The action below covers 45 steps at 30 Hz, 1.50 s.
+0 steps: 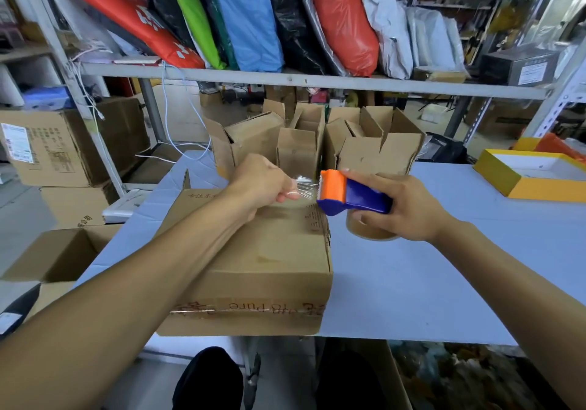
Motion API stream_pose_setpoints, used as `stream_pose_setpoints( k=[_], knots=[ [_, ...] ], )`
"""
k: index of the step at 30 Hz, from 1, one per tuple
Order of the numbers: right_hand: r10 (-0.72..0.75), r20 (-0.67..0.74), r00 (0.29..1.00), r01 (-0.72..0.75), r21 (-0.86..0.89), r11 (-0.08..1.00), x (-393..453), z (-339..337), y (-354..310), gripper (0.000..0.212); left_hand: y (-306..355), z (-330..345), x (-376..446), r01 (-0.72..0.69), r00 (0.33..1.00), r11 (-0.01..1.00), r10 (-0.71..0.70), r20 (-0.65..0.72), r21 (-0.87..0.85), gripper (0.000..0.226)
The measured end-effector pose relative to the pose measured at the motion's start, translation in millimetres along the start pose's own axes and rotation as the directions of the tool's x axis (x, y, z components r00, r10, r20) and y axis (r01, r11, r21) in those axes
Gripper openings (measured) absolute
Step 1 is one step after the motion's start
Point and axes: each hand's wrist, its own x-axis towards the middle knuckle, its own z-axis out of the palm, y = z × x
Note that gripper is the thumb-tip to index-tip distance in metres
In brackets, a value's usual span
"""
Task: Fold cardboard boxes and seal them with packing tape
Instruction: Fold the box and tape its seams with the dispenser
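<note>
Head view: closed cardboard box [253,263] on table [412,282]

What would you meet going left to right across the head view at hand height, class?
Labelled carton → left hand → clear tape strip → tape dispenser → right hand → yellow tray box.

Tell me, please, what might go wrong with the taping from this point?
The clear tape stretched between the left hand and the dispenser in the right hand looks wrinkled, so it may fold onto itself. It hangs beyond the closed box's far right corner, so it could land skewed, off the seam.
</note>
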Motion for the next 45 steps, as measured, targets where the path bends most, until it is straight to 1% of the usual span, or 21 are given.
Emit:
stream_pose_setpoints(
  k=[3,6,10,15,17,18,20,21,23,25,27,28,29,31,32,34,36,38,40,43,45],
  knots=[
    [0.049,0.031,0.998,-0.051,0.046,0.998,-7.8,-7.2,13.9,0.066,-4.2,-12.4,3.1,0.082,0.996,0.997,-0.083,-0.042,-0.010,0.006],
    [0.089,0.074,0.993,-0.096,0.101,0.990,-13.0,-13.7,20.6,0.063,-4.7,-17.6,5.4,0.130,0.991,0.991,-0.130,-0.012,0.033,0.007],
    [0.144,0.097,0.985,-0.159,0.169,0.973,-9.2,-17.5,24.9,0.050,-0.2,-9.1,10.2,0.094,0.995,0.992,-0.092,-0.026,0.088,0.011],
    [0.169,0.122,0.978,-0.190,0.189,0.963,-3.5,-24.4,29.4,0.050,-0.9,-5.9,16.9,0.110,0.994,0.987,-0.109,-0.008,0.114,0.014],
    [0.166,0.152,0.974,-0.192,0.177,0.965,-2.0,-23.4,31.7,0.051,-4.9,-4.0,17.6,0.093,0.996,0.980,-0.095,-0.001,0.175,0.016],
    [0.160,0.172,0.972,-0.188,0.160,0.969,-1.6,-22.1,33.8,0.051,-7.3,-3.0,18.1,0.074,0.997,0.969,-0.077,0.006,0.235,0.016],
    [0.146,0.203,0.968,-0.174,0.126,0.977,-1.7,-17.8,38.3,0.053,-10.0,-0.3,18.9,0.018,1.000,0.915,-0.024,0.009,0.404,0.018],
    [0.139,0.212,0.967,-0.165,0.112,0.980,-1.9,-15.2,40.0,0.053,-9.8,0.7,19.2,-0.003,1.000,0.868,0.005,-0.002,0.496,0.022],
    [0.124,0.230,0.965,-0.145,0.077,0.986,-2.2,-10.1,42.2,0.054,-9.4,-0.5,21.4,-0.018,0.998,0.743,0.055,-0.035,0.669,0.028],
    [0.120,0.248,0.961,-0.138,0.055,0.989,-2.6,-6.4,43.5,0.054,-13.1,-6.3,28.0,-0.004,0.998,0.657,0.049,-0.037,0.754,0.035],
    [0.128,0.246,0.961,-0.147,0.062,0.987,-2.9,-2.6,44.9,0.054,-14.5,-14.4,31.1,0.009,1.000,0.608,-0.014,-0.001,0.794,0.044],
    [0.127,0.245,0.961,-0.146,0.060,0.987,-2.1,-0.4,45.2,0.055,-11.8,-17.0,30.8,-0.004,0.999,0.561,-0.035,0.029,0.828,0.045],
    [0.122,0.249,0.961,-0.139,0.052,0.989,-1.1,2.1,44.8,0.056,-6.8,-18.2,30.9,-0.040,0.997,0.503,-0.043,0.071,0.863,0.043],
    [0.109,0.262,0.959,-0.126,0.047,0.991,1.6,6.0,43.3,0.058,9.8,-12.0,30.3,-0.174,0.979,0.405,-0.023,0.200,0.898,0.029],
    [0.106,0.267,0.958,-0.122,0.045,0.992,2.9,7.1,43.0,0.058,18.4,-5.1,30.3,-0.250,0.962,0.409,0.000,0.274,0.878,0.022],
    [0.102,0.275,0.956,-0.114,0.031,0.993,4.2,8.0,43.0,0.058,26.7,12.5,33.8,-0.364,0.917,0.502,0.048,0.395,0.784,0.014],
    [0.099,0.276,0.956,-0.109,0.022,0.994,4.3,7.8,42.9,0.057,23.8,28.2,35.0,-0.407,0.890,0.552,0.061,0.452,0.728,0.031],
    [0.101,0.281,0.954,-0.110,0.018,0.994,4.2,6.9,43.2,0.057,9.1,37.5,40.4,-0.379,0.897,0.615,0.059,0.439,0.692,0.045],
    [0.108,0.297,0.949,-0.116,0.008,0.993,4.0,6.3,44.0,0.058,-4.3,40.4,45.1,-0.343,0.920,0.679,0.103,0.378,0.650,0.051],
    [0.130,0.328,0.936,-0.138,0.000,0.990,2.1,9.2,48.0,0.058,-10.5,42.2,45.5,-0.342,0.936,0.695,0.195,0.292,0.633,0.053],
    [0.148,0.330,0.932,-0.164,0.020,0.986,0.8,13.0,49.6,0.056,-10.5,44.1,44.0,-0.382,0.924,0.659,0.252,0.289,0.648,0.049]
  ],
)
